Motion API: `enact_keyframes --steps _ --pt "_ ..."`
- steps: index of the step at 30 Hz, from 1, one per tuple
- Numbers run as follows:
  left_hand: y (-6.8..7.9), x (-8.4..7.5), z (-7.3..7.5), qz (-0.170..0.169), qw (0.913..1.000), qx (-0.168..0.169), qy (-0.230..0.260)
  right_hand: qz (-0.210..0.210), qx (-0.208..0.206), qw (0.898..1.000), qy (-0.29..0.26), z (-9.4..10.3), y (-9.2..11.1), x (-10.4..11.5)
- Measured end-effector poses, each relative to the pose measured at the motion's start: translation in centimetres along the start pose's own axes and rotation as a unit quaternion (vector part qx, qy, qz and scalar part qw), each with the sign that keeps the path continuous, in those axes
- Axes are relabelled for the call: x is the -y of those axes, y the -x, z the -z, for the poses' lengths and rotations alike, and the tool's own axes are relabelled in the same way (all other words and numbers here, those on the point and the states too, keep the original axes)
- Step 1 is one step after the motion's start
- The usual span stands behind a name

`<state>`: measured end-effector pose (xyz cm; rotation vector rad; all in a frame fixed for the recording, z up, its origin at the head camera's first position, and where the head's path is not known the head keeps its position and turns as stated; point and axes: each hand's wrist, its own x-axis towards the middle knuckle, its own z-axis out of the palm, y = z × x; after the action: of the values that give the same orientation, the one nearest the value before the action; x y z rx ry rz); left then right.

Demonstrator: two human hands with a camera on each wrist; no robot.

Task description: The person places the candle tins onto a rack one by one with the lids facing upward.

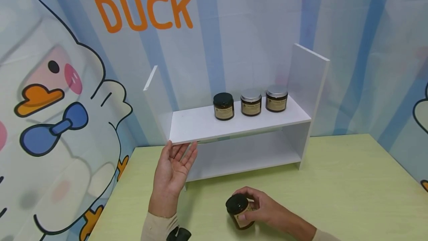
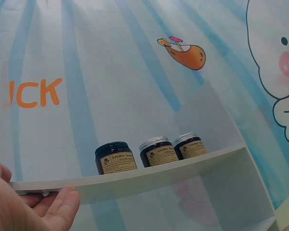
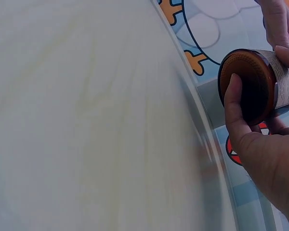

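My right hand (image 1: 262, 207) holds a dark amber glass jar (image 1: 237, 211) with a black lid and tan label, low over the front of the table. In the right wrist view, the ribbed bottom of that jar (image 3: 248, 86) faces the camera, and fingers of my right hand (image 3: 269, 154) wrap it. At the left front corner of the white shelf (image 1: 197, 125), my left hand (image 1: 172, 172) grips the upper board, palm up, with fingers beneath and the thumb at the edge. On that board stand a black-lidded jar (image 1: 223, 107) and two silver-lidded jars (image 1: 251, 103) (image 1: 276, 99).
The shelf has a lower board (image 1: 244, 155) and upright side panels (image 1: 305, 81). It stands on a pale yellow-green table (image 1: 351, 181). Behind hangs a blue-striped curtain (image 1: 254, 29) printed with cartoon ducks. A black device (image 1: 178, 233) sits at my left wrist.
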<state>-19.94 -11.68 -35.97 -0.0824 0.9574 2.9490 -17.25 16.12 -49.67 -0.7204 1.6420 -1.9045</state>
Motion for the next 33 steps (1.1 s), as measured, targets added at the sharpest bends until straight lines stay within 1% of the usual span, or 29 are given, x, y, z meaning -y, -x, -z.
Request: enact_keyframes --steps 3,9,15,26,33 --pt "0.08 0.02 0.16 0.004 1.0000 0.001 0.002 -0.005 0.002 1.000 -0.011 -0.13 0.20 0.03" --pt "0.10 0.13 0.09 0.010 0.9999 -0.008 0.003 -0.016 0.000 1.000 -0.019 -0.21 0.33 -0.09" --pt "0.07 0.11 0.01 0.010 0.9999 -0.012 0.005 -0.010 -0.008 1.000 -0.008 -0.31 0.43 0.00" --pt "-0.02 -0.27 -0.10 0.011 0.9998 -0.013 0.013 -0.026 -0.040 0.999 0.016 -0.25 0.21 0.62" --pt "-0.12 -0.10 0.05 0.012 0.9998 -0.008 0.014 -0.030 -0.042 0.999 0.008 -0.29 0.38 0.81"
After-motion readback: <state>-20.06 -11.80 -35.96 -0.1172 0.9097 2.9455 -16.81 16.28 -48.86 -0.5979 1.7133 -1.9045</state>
